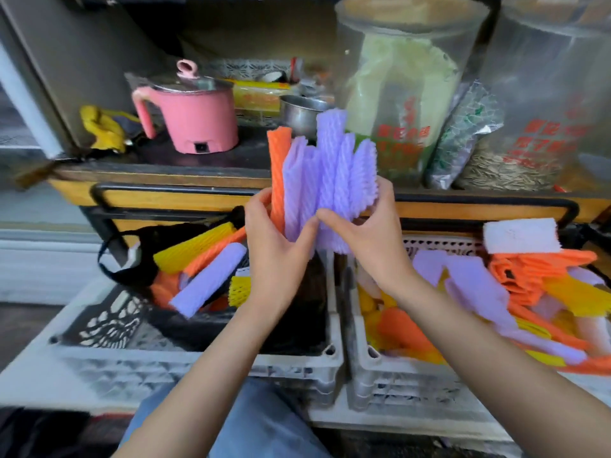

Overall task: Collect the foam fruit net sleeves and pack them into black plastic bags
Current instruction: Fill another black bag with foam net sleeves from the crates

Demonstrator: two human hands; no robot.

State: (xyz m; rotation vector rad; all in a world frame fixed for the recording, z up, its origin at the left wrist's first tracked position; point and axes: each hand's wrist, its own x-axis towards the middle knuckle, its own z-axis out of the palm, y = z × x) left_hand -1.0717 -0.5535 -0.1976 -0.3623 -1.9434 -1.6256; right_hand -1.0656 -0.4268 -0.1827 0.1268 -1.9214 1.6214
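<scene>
Bundle of sleeves [330, 173], purple with one orange: left hand [274, 239] and right hand [360, 233] are gripping it upright above the crates, fingers [261, 201] wrapping its base, likely squaring the ends for packing. Black bag [165, 234] is sitting open in the left crate [198, 358], holding some sleeves. Loose sleeves [496, 292] are lying in the right crate [396, 381].

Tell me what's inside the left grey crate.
A black plastic bag in the left crate holds a yellow sleeve, an orange sleeve and a purple sleeve. The left hand, gripping a sleeve bundle with the right hand, covers the bag's right part; nothing there can be seen.
</scene>
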